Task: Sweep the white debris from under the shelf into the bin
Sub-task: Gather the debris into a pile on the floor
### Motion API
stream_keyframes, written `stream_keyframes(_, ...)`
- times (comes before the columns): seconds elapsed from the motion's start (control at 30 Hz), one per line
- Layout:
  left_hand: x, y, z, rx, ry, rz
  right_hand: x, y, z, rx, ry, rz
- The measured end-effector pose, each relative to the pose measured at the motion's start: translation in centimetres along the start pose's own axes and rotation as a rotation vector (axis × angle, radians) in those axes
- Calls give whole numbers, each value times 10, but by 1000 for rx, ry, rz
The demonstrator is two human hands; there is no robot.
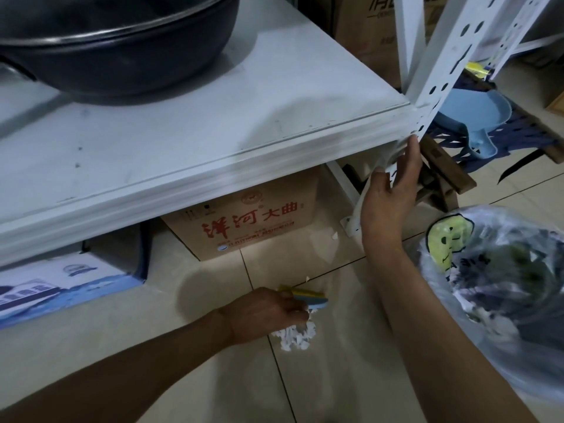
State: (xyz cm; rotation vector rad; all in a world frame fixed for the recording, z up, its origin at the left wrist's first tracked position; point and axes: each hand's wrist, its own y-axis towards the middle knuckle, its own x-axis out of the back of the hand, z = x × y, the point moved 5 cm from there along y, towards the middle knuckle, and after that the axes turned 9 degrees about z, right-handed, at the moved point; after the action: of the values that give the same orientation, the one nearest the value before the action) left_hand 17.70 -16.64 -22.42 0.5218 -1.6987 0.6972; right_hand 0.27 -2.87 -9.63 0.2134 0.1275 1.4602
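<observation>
Our shelf (195, 160) is above-left and the bin (500, 288) stands on the right, beside our right forearm. Our right hand (393, 193) rests open on the shelf corner. Our left hand (268, 312) grips a small brush (308, 297) — the white debris (294, 337) lies just under it, left of the bin.

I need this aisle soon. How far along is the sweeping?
Partly done: some white debris already lies in the bin. In hand: the left hand pushes a debris pile with a brush; the right hand braces on the shelf. Left: binning that pile and a scrap by the shelf foot.
</observation>
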Motion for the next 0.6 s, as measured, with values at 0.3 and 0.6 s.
stream_keyframes(0.3, 60, 23, 33, 335, -63, -299, 4, -31, -12, -80, -16, -72)
stream_keyframes(0.6, 65, 36, 48, 411, -125, -387, -28, -82, -66, -146, -503, 481)
